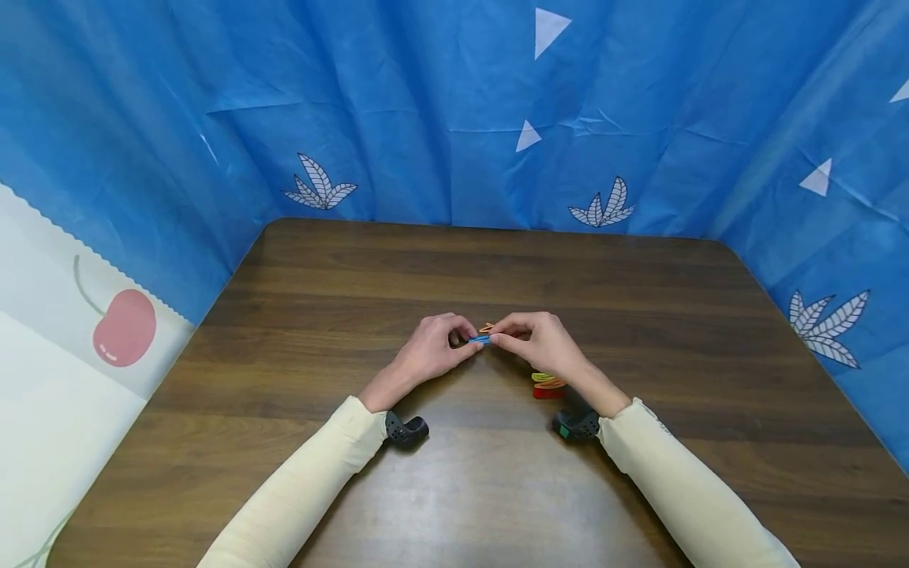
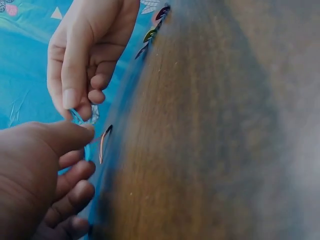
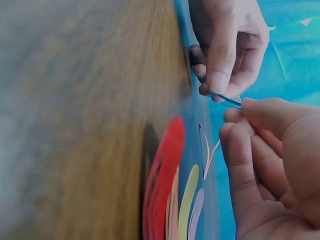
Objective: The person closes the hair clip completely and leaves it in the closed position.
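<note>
A thin, band-like blue loop (image 1: 479,339) is stretched between both hands above the middle of the table. My left hand (image 1: 433,347) pinches its left end between thumb and fingertips. The other end is pinched by my right hand (image 1: 545,345), as the right wrist view also shows along the blue loop (image 3: 229,100). Just beyond the fingertips lies a small, thin orange loop (image 1: 486,327). Close to my right wrist is a group of coloured bands: a red one (image 3: 164,185), a yellow one (image 3: 187,200), a purple one (image 3: 196,215) and an orange one between.
Brown wood-grain table (image 1: 469,489) lies under both forearms. A blue curtain (image 1: 426,110) with leaf and triangle prints hangs behind it. Black wrist devices (image 1: 407,431) sit at both cuffs, low over the tabletop. Pale cloth with a cherry print (image 1: 124,327) is at the left.
</note>
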